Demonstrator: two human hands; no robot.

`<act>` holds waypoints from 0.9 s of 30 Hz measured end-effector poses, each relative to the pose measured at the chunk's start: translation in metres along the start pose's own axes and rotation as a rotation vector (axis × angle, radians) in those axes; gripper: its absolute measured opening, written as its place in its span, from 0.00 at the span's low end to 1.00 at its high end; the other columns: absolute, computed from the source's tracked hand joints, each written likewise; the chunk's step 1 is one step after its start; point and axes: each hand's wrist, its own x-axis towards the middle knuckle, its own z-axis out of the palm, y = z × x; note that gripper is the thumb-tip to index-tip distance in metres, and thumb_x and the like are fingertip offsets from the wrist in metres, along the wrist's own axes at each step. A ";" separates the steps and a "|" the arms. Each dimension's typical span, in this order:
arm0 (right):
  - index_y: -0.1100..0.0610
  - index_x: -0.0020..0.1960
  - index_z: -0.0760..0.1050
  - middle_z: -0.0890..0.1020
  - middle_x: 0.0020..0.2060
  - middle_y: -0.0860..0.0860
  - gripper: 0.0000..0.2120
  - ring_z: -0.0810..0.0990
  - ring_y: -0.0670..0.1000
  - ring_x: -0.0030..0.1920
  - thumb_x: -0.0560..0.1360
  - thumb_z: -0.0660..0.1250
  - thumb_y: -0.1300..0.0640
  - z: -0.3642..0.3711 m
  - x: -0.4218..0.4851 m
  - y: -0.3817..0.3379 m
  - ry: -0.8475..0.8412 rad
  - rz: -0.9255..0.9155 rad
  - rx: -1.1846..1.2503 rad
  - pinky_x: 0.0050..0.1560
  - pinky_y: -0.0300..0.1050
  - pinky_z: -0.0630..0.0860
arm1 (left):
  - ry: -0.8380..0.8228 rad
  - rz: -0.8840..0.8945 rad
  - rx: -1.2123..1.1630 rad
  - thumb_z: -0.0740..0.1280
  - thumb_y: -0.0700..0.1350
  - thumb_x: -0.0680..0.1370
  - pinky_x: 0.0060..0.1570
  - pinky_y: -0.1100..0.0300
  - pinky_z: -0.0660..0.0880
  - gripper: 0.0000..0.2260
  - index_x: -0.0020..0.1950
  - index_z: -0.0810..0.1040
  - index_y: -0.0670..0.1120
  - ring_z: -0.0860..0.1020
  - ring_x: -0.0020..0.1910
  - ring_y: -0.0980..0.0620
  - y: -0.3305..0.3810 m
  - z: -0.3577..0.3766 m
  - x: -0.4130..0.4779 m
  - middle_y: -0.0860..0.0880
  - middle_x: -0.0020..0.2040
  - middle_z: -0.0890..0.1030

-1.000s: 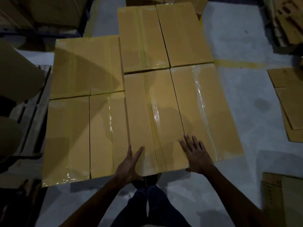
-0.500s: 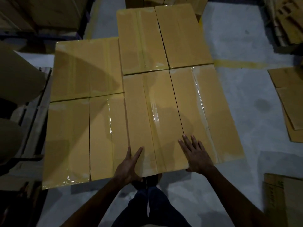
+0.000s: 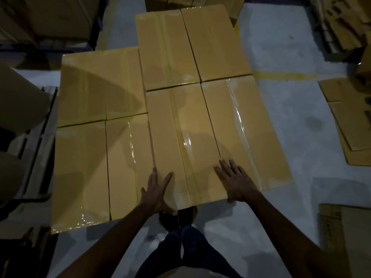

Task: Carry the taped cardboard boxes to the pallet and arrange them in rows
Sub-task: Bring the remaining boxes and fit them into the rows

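Several taped yellow-brown cardboard boxes lie side by side in rows in front of me, hiding whatever is under them. The nearest middle box (image 3: 180, 141) has a shiny tape strip along its length. My left hand (image 3: 155, 191) rests flat on its near left corner, fingers straight, thumb spread. At that box's near right corner my right hand (image 3: 237, 182) lies flat with straight fingers, reaching onto the seam with the box to the right (image 3: 249, 129). Two lower boxes (image 3: 100, 167) sit to the left.
Grey concrete floor (image 3: 291, 47) with a yellow line runs to the right. Flattened cardboard sheets (image 3: 349, 121) lie at the right edge, another carton (image 3: 345, 233) at lower right. A wooden pallet (image 3: 38, 141) and stacked cartons stand on the left. My legs are below the boxes.
Both hands stay flat on the near end of the middle box; the view has shifted slightly, with the boxes a little lower in frame.
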 end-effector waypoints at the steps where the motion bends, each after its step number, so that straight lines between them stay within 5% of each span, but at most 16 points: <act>1: 0.46 0.83 0.32 0.30 0.81 0.51 0.69 0.33 0.60 0.81 0.64 0.81 0.37 -0.005 0.000 0.001 -0.011 -0.003 0.044 0.80 0.64 0.47 | -0.008 -0.008 0.001 0.80 0.72 0.54 0.69 0.21 0.54 0.71 0.82 0.35 0.64 0.36 0.81 0.34 0.002 -0.006 0.002 0.46 0.76 0.19; 8: 0.47 0.84 0.50 0.45 0.84 0.50 0.59 0.54 0.54 0.82 0.65 0.83 0.39 -0.052 -0.036 -0.011 0.188 0.086 0.718 0.76 0.52 0.62 | 0.161 0.085 0.017 0.77 0.74 0.60 0.72 0.28 0.62 0.63 0.85 0.48 0.53 0.44 0.82 0.34 0.051 -0.038 0.019 0.44 0.82 0.30; 11: 0.44 0.84 0.52 0.47 0.84 0.48 0.56 0.56 0.52 0.81 0.67 0.81 0.39 -0.054 -0.062 -0.008 0.290 0.070 0.729 0.72 0.48 0.64 | 0.230 0.196 -0.023 0.77 0.73 0.62 0.71 0.30 0.65 0.59 0.85 0.52 0.52 0.45 0.82 0.35 0.100 -0.040 0.027 0.44 0.83 0.34; 18: 0.45 0.84 0.53 0.45 0.84 0.49 0.56 0.57 0.56 0.81 0.66 0.83 0.43 -0.011 -0.119 0.062 0.311 0.115 0.731 0.74 0.56 0.68 | 0.353 0.400 -0.136 0.77 0.68 0.68 0.70 0.38 0.68 0.52 0.84 0.55 0.55 0.50 0.82 0.39 0.244 -0.013 0.017 0.46 0.85 0.40; 27: 0.47 0.84 0.52 0.46 0.84 0.51 0.51 0.58 0.55 0.81 0.71 0.79 0.41 0.046 -0.228 0.239 0.418 0.210 0.832 0.75 0.57 0.66 | 0.207 0.418 -0.302 0.79 0.71 0.63 0.77 0.39 0.57 0.56 0.83 0.54 0.57 0.50 0.83 0.38 0.472 0.068 0.037 0.46 0.85 0.43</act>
